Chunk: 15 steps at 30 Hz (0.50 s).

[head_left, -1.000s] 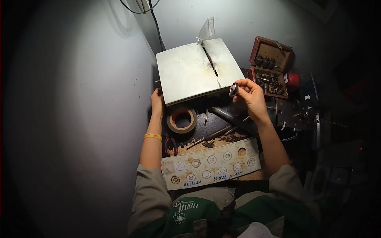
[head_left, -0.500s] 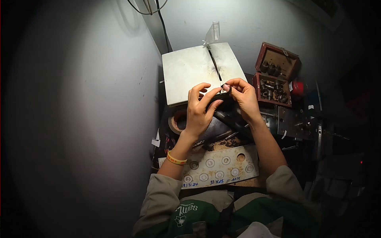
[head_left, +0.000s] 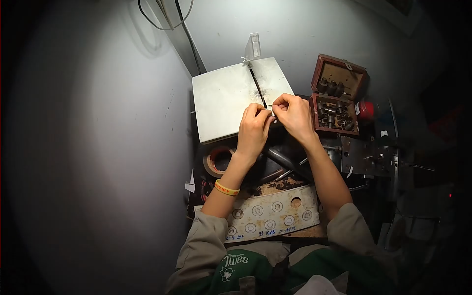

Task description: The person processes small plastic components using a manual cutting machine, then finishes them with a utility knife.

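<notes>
Right now both hands meet at the near right corner of the small saw table (head_left: 226, 101), a pale metal plate set against the wall. The left hand (head_left: 254, 130) comes up from below with its knuckles toward me, fingers curled and pressed together at the tips. The right hand (head_left: 295, 115) sits just beside it, its fingers likewise drawn in tight, so that the fingertips of the two hands touch over the plate's front edge. Whatever they pinch is covered by the fingers, and I cannot tell what it is. The meeting point lies at the near end of the dark blade slot (head_left: 257, 88), which runs back across the plate to a clear guard (head_left: 254, 45) standing upright at the far edge. A yellow wristband (head_left: 226, 188) circles the left wrist. Under the left forearm lies a roll of brown tape (head_left: 219, 160), partly hidden. To the right of the right hand, an open wooden case (head_left: 337, 105) holds rows of small dark metal fittings, with something red (head_left: 368, 109) just beyond it. Nearest my view, a pale board (head_left: 268, 216) marked with ringed circles, one open hole and blue handwriting lies across the bench between the forearms.
</notes>
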Each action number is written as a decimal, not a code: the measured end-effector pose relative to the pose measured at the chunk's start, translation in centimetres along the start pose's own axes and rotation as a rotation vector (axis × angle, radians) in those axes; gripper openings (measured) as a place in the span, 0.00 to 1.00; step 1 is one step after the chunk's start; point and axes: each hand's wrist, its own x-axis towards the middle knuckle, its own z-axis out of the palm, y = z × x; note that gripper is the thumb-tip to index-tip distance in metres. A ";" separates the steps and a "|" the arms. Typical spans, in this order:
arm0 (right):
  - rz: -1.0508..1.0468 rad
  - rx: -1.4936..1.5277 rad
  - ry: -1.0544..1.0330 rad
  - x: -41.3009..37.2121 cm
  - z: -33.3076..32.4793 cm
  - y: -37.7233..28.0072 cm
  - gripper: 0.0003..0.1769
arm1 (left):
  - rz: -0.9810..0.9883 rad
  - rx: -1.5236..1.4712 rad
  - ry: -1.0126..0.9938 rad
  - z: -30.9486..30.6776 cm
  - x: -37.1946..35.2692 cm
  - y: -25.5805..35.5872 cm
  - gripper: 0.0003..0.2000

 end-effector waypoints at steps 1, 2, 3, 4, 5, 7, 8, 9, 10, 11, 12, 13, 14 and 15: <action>-0.004 -0.028 0.012 0.1 0.1 0.0 0.09 | -0.015 -0.017 0.015 0.1 0.0 -0.1 0.05; -0.001 -0.050 0.016 0.2 0.3 -0.2 0.08 | -0.023 -0.011 0.018 0.2 0.0 -0.3 0.05; 0.001 -0.072 0.019 0.3 0.3 -0.3 0.08 | -0.031 -0.005 0.021 0.3 0.0 -0.4 0.05; 0.002 -0.094 0.022 0.4 0.5 -0.5 0.08 | -0.040 0.001 0.025 0.4 0.1 -0.5 0.05; -0.005 -0.107 0.034 0.6 0.7 -0.5 0.08 | -0.044 0.025 0.036 0.4 0.2 -0.5 0.05; -0.018 -0.134 0.060 0.9 1.1 -0.3 0.08 | -0.051 0.070 0.055 0.5 0.6 -0.3 0.05; -0.017 -0.141 0.063 1.1 1.2 -0.4 0.08 | -0.052 0.088 0.066 0.6 0.7 -0.3 0.04; -0.015 -0.148 0.066 1.2 1.3 -0.5 0.08 | -0.053 0.106 0.076 0.7 0.8 -0.2 0.04; -0.013 -0.155 0.070 1.3 1.4 -0.5 0.08 | -0.052 0.124 0.085 0.8 0.9 -0.2 0.04; -0.024 -0.166 0.079 1.5 1.6 -0.5 0.08 | -0.063 0.130 0.096 0.9 1.0 -0.2 0.04; -0.034 -0.177 0.089 1.6 1.8 -0.4 0.08 | -0.074 0.135 0.106 1.1 1.1 -0.2 0.04; -0.043 -0.188 0.099 1.7 1.9 -0.2 0.08 | -0.084 0.140 0.116 1.2 1.1 -0.2 0.04; -0.053 -0.191 0.110 1.8 2.1 -0.1 0.08 | -0.093 0.153 0.119 1.4 1.2 -0.2 0.04; -0.063 -0.195 0.121 1.9 2.2 0.0 0.08 | -0.102 0.166 0.123 1.5 1.4 -0.3 0.05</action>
